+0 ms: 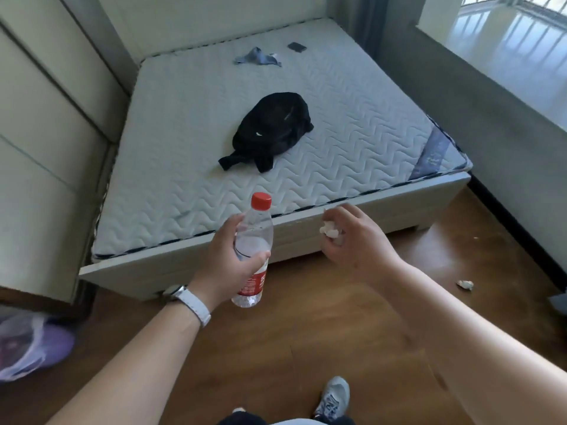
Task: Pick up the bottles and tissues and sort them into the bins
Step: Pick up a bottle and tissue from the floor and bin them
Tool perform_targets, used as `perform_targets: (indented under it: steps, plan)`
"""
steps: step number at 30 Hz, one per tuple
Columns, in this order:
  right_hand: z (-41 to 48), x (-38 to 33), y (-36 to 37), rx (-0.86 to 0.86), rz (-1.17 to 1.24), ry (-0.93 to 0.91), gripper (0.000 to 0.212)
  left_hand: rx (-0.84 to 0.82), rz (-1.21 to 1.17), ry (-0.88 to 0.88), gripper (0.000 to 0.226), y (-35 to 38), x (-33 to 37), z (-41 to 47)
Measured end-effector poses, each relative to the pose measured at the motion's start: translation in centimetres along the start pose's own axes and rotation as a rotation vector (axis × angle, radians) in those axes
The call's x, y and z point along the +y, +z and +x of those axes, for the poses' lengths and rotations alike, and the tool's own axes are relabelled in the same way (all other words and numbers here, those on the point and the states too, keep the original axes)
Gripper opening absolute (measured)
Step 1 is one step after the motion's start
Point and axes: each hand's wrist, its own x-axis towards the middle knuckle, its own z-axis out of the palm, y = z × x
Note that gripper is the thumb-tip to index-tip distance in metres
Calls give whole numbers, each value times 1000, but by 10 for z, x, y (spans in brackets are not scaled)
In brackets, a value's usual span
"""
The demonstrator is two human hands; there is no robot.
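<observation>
Far left: purple bag (30, 345) on floor (306, 332), contents blurred. Next, left hand (227, 265) wraps fingers round one clear bottle (254, 237), upright, near bed (138, 274) foot; red cap, red label, writing unreadable. Then right hand (352, 240), fingers curled round crumpled tissue (330, 231). Far right: second tissue (464, 284) on floor.
</observation>
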Motion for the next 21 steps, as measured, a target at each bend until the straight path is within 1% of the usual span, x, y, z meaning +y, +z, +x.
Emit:
perform_targets:
  steps: [5,8,12,16,18,21]
  plan:
    - [-1,-65,48,-134,7,-94,26,107,-92,-70,66,-56,-45,-46]
    - [-5,-115,83,-201,4,-148,25,161,-132,-132,69,-97,-84,-80]
    - [-18,-190,138,-241,-13,-227,27,223,-201,-179,73,-153,-136,-130]
    - [-41,-267,200,-324,-12,-278,30,328,-261,-210,77,-205,-192,-186]
    - [-51,-306,231,-365,-11,-340,30,391,-294,-243,78,-233,-222,-214]
    - [-63,-363,272,-426,-7,-448,30,511,-307,-288,71,-275,-259,-257]
